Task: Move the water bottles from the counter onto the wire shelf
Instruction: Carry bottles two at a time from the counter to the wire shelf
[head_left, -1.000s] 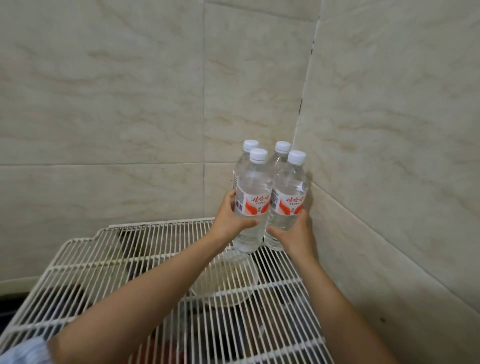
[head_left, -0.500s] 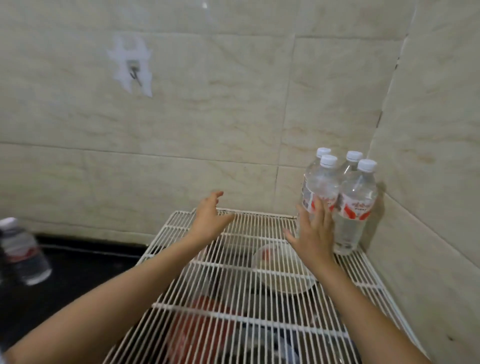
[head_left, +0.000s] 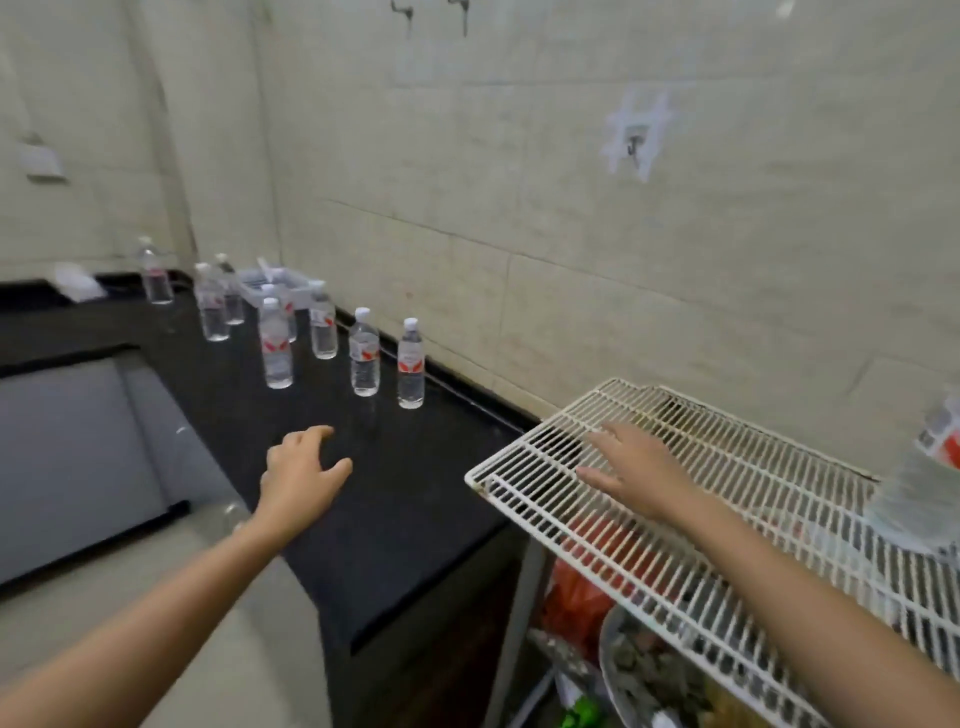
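Several clear water bottles with white caps and red-and-white labels stand on the black counter. The nearest bottle is by the wall, another bottle stands just left of it, and a third bottle is further left. My left hand hovers open over the counter, short of these bottles. Over the left part of the white wire shelf, my right hand is open and holds nothing. A blurred bottle on the shelf shows at the right edge.
Tiled walls run behind the counter and shelf, with a hook above the shelf. A white tray sits at the back of the counter. Under the shelf are a red bag and a bowl of food. A grey surface lies at left.
My view has swung left from the shelf corner to the counter. Both hands let go of the bottles on the shelf and came away open; the left hand now reaches over the counter.
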